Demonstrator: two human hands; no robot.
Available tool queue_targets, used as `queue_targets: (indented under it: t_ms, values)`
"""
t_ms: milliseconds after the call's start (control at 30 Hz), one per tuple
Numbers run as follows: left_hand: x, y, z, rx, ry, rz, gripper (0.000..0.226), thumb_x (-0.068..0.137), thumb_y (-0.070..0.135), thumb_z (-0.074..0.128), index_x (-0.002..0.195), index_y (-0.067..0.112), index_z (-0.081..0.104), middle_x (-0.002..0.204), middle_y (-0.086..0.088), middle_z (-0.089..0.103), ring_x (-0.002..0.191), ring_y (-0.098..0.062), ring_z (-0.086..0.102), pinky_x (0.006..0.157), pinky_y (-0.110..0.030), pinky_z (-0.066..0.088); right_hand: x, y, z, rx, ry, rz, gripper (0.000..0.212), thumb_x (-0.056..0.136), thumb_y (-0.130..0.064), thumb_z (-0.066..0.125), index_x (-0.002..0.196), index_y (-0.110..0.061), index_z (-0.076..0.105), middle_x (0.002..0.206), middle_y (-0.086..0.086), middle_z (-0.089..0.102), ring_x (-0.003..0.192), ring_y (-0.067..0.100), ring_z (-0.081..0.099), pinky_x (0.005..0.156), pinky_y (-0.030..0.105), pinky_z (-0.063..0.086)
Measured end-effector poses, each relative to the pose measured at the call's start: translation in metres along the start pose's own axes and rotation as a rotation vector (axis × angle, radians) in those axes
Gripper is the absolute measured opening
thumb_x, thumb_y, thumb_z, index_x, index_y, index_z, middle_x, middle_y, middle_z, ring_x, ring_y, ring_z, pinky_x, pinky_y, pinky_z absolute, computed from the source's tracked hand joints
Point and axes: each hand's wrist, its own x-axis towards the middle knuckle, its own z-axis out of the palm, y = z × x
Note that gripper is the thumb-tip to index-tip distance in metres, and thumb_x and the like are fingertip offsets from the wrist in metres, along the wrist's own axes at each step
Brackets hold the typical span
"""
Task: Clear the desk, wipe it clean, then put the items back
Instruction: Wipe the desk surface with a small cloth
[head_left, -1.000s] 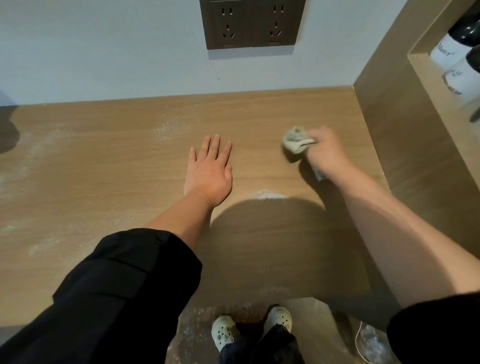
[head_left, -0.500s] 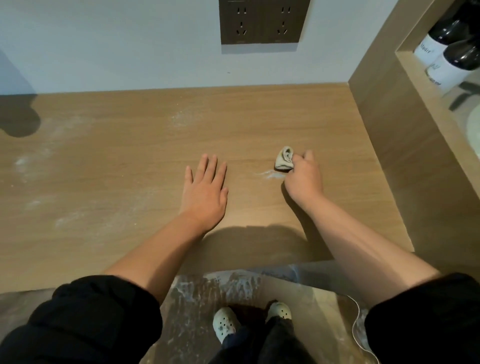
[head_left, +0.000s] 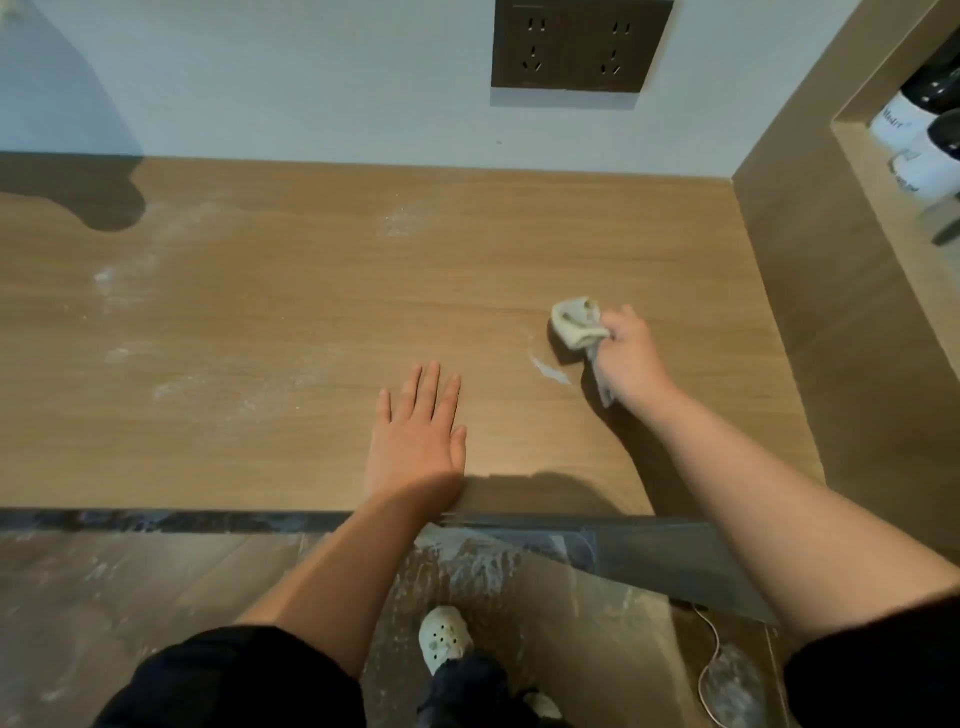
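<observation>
Right hand (head_left: 626, 358) grips a crumpled grey cloth (head_left: 576, 322) on the wooden table (head_left: 291, 312); left hand (head_left: 415, 436) lies flat, fingers straight, near the table's near edge.

Desk (head_left: 623, 234) bears white powder smears (head_left: 408, 222), the flat left hand (head_left: 415, 441), a cloth (head_left: 575, 321).

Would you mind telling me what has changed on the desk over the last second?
The right hand, keeping its grip on the cloth, swept it in toward the left hand, then back out to the right, leaving a thin white powder streak between them. The left hand stayed flat on the desk, and the powder patches on the left side remain unwiped.
</observation>
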Motion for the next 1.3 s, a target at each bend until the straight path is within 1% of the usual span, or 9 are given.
queue_targets:
  t_ms: [200,333,567,767,833,900,1000,1100,1300]
  values:
    - [0.0,-0.003,0.003,-0.021,0.045,0.007,0.06,0.103,0.038,0.019,0.155,0.026,-0.008,0.162,0.0,-0.016,0.149,-0.018,-0.018,0.122,-0.044,-0.005,0.069,0.002,0.001,-0.179,-0.029,0.017,0.029,0.084,0.005,0.04,0.096,-0.004,0.064,0.112,0.014,0.04,0.113,0.037,0.047,0.091,0.03,0.036]
    - [0.001,-0.003,0.005,0.009,0.071,0.004,0.059,0.102,0.038,0.017,0.156,0.026,-0.004,0.163,-0.001,-0.012,0.15,-0.019,-0.014,0.122,-0.044,-0.002,0.07,-0.012,0.02,-0.214,-0.167,-0.207,0.033,0.081,0.01,0.04,0.064,-0.016,0.05,0.097,0.01,0.035,0.1,0.033,0.047,0.081,0.035,0.037]
    - [0.001,-0.003,0.007,-0.009,0.106,0.0,0.058,0.102,0.035,0.021,0.157,0.025,0.005,0.165,-0.001,-0.003,0.151,-0.019,-0.008,0.122,-0.044,0.001,0.006,-0.011,0.019,-0.121,-0.447,-0.344,0.034,0.084,0.014,0.044,0.064,-0.013,0.05,0.093,0.006,0.043,0.091,0.019,0.043,0.073,0.026,0.028]
    - [0.001,-0.003,0.007,-0.005,0.119,-0.009,0.057,0.103,0.034,0.022,0.157,0.026,0.005,0.165,-0.001,-0.004,0.151,-0.018,-0.007,0.122,-0.043,0.001,-0.059,-0.003,0.009,-0.092,-0.623,-0.335,0.031,0.092,0.005,0.044,0.077,-0.012,0.066,0.093,0.001,0.049,0.096,0.019,0.046,0.086,0.028,0.037]
    - [0.001,-0.003,0.008,-0.01,0.119,-0.004,0.057,0.103,0.034,0.023,0.157,0.027,0.005,0.165,0.0,-0.004,0.151,-0.018,-0.008,0.122,-0.043,0.001,-0.047,-0.007,-0.003,-0.097,-0.524,-0.292,0.027,0.089,0.011,0.042,0.094,0.003,0.068,0.086,0.005,0.049,0.09,0.021,0.047,0.074,0.019,0.037]
    - [0.001,-0.004,0.008,-0.019,0.126,-0.003,0.057,0.103,0.034,0.023,0.157,0.027,0.005,0.165,0.0,-0.003,0.151,-0.018,-0.007,0.123,-0.043,0.001,-0.018,-0.001,-0.019,-0.03,-0.279,-0.19,0.028,0.087,0.011,0.046,0.092,0.001,0.072,0.076,0.003,0.046,0.076,0.018,0.046,0.065,0.013,0.034]
    - [0.001,-0.005,0.009,-0.021,0.136,-0.002,0.057,0.103,0.034,0.022,0.157,0.027,0.005,0.165,0.0,-0.003,0.151,-0.017,-0.007,0.123,-0.043,0.001,0.011,0.027,-0.029,-0.171,-0.04,-0.058,0.037,0.084,0.006,0.043,0.09,-0.016,0.073,0.11,0.02,0.05,0.097,0.033,0.054,0.085,0.03,0.04]
    - [0.001,-0.005,0.01,-0.019,0.145,-0.002,0.057,0.103,0.034,0.023,0.157,0.026,0.006,0.165,0.0,-0.002,0.151,-0.017,-0.006,0.123,-0.043,0.001,-0.007,0.04,-0.016,-0.337,0.005,-0.135,0.027,0.081,0.006,0.041,0.093,0.0,0.064,0.113,0.022,0.046,0.107,0.037,0.047,0.084,0.035,0.039]
    - [0.001,-0.004,0.01,-0.022,0.156,-0.001,0.056,0.103,0.032,0.025,0.157,0.026,0.009,0.165,-0.001,0.0,0.151,-0.018,-0.005,0.123,-0.043,0.002,-0.048,0.028,0.003,-0.224,-0.177,-0.246,0.025,0.089,0.003,0.039,0.078,-0.009,0.058,0.1,0.01,0.046,0.092,0.028,0.047,0.081,0.043,0.045]
